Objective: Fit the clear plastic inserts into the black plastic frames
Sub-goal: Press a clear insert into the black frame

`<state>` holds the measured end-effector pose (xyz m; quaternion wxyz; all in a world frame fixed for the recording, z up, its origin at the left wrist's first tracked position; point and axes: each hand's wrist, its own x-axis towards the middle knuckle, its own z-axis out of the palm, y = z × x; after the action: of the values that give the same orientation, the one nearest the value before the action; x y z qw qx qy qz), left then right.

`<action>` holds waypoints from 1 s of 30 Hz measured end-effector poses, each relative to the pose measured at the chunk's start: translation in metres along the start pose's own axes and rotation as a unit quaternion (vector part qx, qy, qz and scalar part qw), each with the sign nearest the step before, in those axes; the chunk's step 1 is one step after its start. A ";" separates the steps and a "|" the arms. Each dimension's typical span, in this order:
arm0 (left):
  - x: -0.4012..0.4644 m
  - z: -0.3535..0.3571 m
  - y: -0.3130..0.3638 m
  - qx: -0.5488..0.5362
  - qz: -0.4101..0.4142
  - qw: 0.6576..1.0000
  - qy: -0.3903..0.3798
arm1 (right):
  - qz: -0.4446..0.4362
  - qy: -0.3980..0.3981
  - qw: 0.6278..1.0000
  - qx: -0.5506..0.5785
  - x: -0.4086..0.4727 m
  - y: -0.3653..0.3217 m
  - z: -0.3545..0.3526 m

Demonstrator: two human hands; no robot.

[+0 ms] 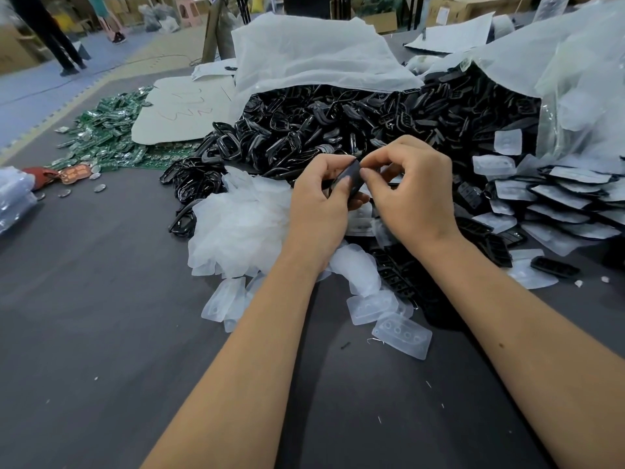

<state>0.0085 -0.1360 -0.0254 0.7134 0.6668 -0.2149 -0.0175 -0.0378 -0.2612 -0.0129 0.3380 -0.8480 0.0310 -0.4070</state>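
Bare worktop (101, 299) is left near and leftward; ahead, passage is blocked by heaped black frames (338, 120) and clear inserts (236, 225).

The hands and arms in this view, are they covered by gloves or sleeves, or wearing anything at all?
Nothing is worn. The left hand and right hand are bare, without gloves, rings or a watch. Both forearms are uncovered up to the picture's lower edge, so no sleeve shows.
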 end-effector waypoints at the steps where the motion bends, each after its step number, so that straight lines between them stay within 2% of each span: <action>1: 0.000 0.001 0.000 0.006 0.002 1.000 -0.005 | 0.001 0.004 1.000 -0.004 0.000 0.000 0.000; 8: -0.002 0.004 0.006 0.036 0.006 0.999 -0.018 | 0.016 0.033 0.999 -0.023 -0.001 -0.001 0.002; 18: -0.001 0.004 0.003 0.049 0.027 0.998 0.030 | 0.028 0.027 0.999 -0.005 -0.001 -0.002 0.004; 23: -0.001 0.004 0.001 0.042 0.033 0.998 0.025 | 0.039 0.036 0.998 -0.019 -0.003 -0.004 0.006; 30: -0.001 0.003 0.002 0.034 0.034 0.998 0.037 | 0.081 0.021 0.996 0.029 -0.001 -0.004 0.006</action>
<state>0.0059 -0.1382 -0.0241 0.6984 0.6828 -0.2111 0.0389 -0.0349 -0.2550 -0.0139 0.3938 -0.8235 0.0945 -0.3972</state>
